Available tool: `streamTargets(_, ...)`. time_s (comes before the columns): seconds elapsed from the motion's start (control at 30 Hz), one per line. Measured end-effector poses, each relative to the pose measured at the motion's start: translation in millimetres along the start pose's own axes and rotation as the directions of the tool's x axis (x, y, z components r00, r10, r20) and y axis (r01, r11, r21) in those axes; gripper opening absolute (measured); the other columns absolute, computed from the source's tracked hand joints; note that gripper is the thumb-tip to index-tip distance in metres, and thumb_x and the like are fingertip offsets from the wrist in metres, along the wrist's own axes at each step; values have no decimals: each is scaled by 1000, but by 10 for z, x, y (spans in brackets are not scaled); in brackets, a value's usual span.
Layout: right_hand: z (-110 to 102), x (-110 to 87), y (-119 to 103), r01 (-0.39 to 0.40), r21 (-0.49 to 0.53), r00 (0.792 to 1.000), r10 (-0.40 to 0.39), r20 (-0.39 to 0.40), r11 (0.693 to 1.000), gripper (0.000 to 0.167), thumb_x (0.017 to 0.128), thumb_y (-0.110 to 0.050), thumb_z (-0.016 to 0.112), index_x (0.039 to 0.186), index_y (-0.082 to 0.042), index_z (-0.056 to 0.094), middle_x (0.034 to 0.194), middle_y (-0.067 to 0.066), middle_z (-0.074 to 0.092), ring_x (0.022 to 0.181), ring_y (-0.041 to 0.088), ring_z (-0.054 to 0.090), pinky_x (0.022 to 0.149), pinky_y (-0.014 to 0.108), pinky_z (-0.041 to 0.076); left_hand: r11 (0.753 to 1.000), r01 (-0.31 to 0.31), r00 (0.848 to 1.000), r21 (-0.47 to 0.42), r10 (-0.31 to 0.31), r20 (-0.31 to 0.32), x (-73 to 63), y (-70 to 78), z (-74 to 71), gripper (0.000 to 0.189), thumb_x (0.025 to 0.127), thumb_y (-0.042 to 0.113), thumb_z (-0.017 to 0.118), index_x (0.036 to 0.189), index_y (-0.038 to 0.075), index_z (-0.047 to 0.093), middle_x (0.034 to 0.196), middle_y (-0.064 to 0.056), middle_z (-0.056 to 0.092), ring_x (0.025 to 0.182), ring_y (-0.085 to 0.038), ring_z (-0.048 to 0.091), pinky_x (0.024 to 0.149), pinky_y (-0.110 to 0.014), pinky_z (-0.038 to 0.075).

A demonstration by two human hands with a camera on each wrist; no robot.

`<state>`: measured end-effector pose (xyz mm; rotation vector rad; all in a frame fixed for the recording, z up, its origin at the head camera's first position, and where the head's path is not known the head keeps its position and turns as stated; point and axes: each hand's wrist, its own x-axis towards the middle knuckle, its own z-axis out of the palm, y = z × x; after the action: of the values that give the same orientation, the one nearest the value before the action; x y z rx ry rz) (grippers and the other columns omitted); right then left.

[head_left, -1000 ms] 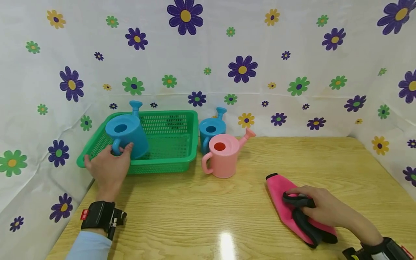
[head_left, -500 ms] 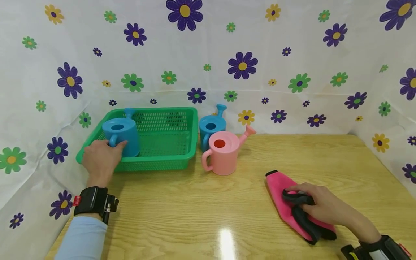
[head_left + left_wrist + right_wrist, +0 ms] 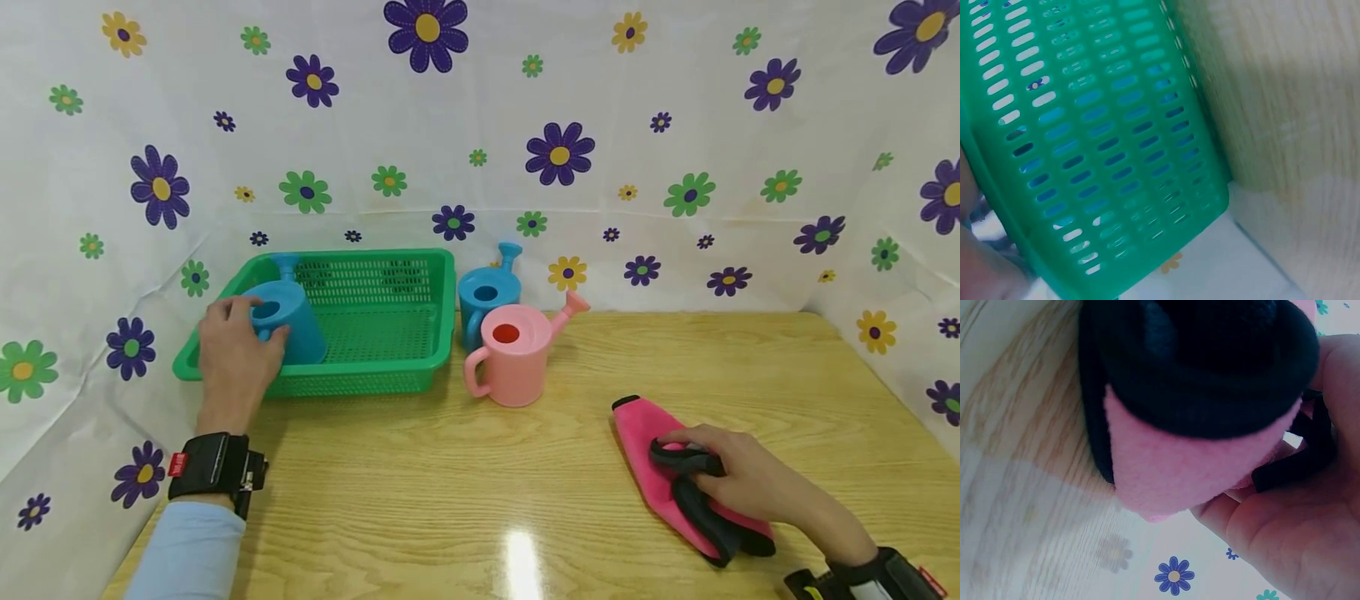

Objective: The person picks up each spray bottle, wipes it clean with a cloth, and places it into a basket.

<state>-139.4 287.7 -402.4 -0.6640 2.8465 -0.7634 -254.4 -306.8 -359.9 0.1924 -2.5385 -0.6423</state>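
A blue watering can [image 3: 297,325] stands in the left end of the green basket [image 3: 390,375], its spout towards the back. My left hand [image 3: 236,350] is on its handle side, a fingertip at the top rim and the thumb by the handle. In the left wrist view, the basket wall [image 3: 1104,150] hides most of the can, which shows blue through the slots. My right hand [image 3: 738,475] grips a folded pink fleece piece [image 3: 648,446] with black trim on the table. In the right wrist view, its black-edged opening [image 3: 1210,406] faces the camera.
Right of the basket stands a second blue watering can [image 3: 480,292], partly behind a pink watering can [image 3: 517,367] with its spout to the right. All rest on a wood-grain table [image 3: 420,483]. A flowered white cloth [image 3: 480,100] hangs behind and along the sides.
The blue watering can was lowered into the basket, and its spout has swung a little left. My left hand's fingers have moved up from the handle to the rim. My right hand has stayed put.
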Motion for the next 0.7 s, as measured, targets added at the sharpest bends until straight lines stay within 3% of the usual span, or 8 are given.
streamTargets(0.1,-2,-1,-3,-14,-5,1000,14,-3,1000,49,85,-5,74,131,-20,66,126,7,69,96,11,56,75,23,42,983,-182,983,18,182,-4,14,-5,3,38,94,4,69,130,-6,61,135,-34,57,124,-56,52,99,-70,45)
streamTargets(0.2,2,-4,-5,-18,-12,1000,18,-7,1000,49,85,-5,74,131,-20,66,125,6,70,99,12,58,77,23,45,963,-266,964,49,265,24,24,-9,-11,32,93,0,67,124,-5,66,120,-34,65,111,-56,61,88,-68,50)
streamTargets(0.37,25,-6,8,3,-15,1000,-3,-14,1000,48,85,-5,75,130,-19,66,123,6,70,101,14,62,78,24,48,973,-215,976,82,213,37,13,4,-39,31,95,0,64,126,-5,66,115,-35,67,106,-55,63,85,-68,51)
streamTargets(0.47,25,-7,13,-1,-8,1000,1,-8,1000,48,86,-6,75,131,-19,65,124,7,70,99,12,60,76,24,45,981,-180,984,74,179,26,17,24,-38,32,95,-3,60,127,-7,65,118,-35,66,110,-56,62,89,-69,50)
streamTargets(0.6,16,-11,9,-24,9,1000,24,6,1000,49,86,-5,75,132,-19,65,126,9,68,96,12,56,74,23,42,986,-153,988,71,152,12,6,91,-42,32,94,-1,56,123,-7,67,117,-36,66,106,-56,64,82,-68,51)
streamTargets(0.7,9,-13,-4,-31,19,999,31,11,999,50,86,-4,74,132,-19,65,127,10,68,95,13,54,74,24,40,981,-190,978,48,194,-73,-83,231,-17,28,93,2,57,116,-7,70,109,-33,69,97,-54,66,74,-64,52)
